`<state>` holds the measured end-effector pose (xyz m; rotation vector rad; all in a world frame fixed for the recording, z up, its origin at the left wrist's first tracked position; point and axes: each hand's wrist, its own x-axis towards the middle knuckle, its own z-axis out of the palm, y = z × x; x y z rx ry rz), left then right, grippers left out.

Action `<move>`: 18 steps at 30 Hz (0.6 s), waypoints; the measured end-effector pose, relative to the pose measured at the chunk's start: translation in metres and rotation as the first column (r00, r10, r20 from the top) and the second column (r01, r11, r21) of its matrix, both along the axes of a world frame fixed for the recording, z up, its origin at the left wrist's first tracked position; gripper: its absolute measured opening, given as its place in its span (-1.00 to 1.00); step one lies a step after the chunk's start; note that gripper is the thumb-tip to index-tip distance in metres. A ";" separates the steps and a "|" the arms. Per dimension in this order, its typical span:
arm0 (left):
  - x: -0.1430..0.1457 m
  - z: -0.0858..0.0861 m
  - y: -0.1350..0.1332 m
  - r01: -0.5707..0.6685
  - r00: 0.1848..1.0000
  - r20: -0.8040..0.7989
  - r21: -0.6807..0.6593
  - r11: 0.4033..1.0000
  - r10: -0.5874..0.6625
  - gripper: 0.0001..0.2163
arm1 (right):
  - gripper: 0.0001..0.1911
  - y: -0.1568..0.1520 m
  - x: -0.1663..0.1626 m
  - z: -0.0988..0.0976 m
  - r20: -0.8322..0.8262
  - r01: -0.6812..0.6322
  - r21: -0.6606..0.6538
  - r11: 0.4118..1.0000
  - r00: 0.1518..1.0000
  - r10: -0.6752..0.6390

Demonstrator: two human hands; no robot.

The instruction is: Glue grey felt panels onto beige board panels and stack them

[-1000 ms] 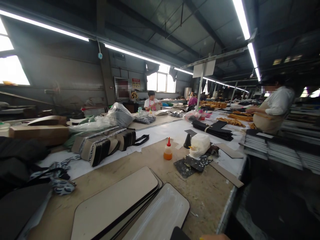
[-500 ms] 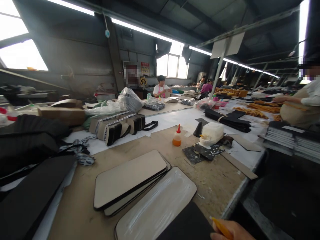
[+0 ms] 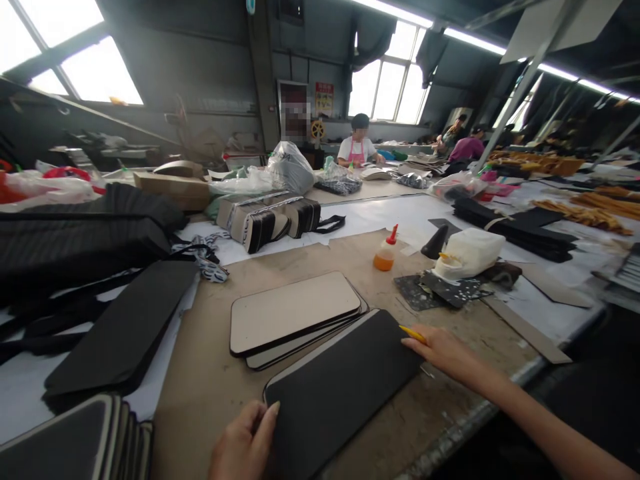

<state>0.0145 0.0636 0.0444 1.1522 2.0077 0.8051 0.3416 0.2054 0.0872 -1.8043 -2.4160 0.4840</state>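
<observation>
1. A black rectangular panel with rounded corners is laid over a beige board, whose pale margin is left exposed along the far long edge; both are placed on the brown sheet covering the near part of the worktable.
2. The panel's near left end is gripped by the left hand, the thumb being pressed on top; the other fingers are mostly hidden.
3. A yellow pointed tool is clamped between the thumb and fingers of the right hand, which is set at the panel's right end; whether the panel is also pinched there cannot be told.
4. Just beyond the panel, beige boards with dark edges are stacked slightly fanned.
5. Farther back, a squeeze bottle with a red nozzle is partly filled with orange liquid.
6. To its right, a white plastic container is rested on black scraps spotted with white.
7. At the left, another black panel is seen, with pale-edged dark panels piled nearer.
8. Across the table, a co-worker in a pink apron is seen.
</observation>
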 end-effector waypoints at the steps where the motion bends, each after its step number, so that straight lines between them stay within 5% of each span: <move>1: 0.002 0.000 0.004 0.016 0.998 -0.058 -0.048 0.999 -0.019 -0.68 | -0.72 0.007 0.000 -0.006 0.038 0.001 -0.007 1.000 0.999 -0.001; 6: 0.010 0.001 0.008 0.020 0.975 -0.212 -0.206 0.978 -0.065 -0.71 | -0.70 0.023 0.004 -0.026 0.148 -0.003 -0.089 0.996 0.989 0.017; 18: 0.009 0.009 0.010 0.063 0.972 -0.200 -0.273 0.960 -0.121 -0.70 | -0.65 0.023 -0.002 -0.019 0.143 0.027 -0.141 0.990 0.990 -0.006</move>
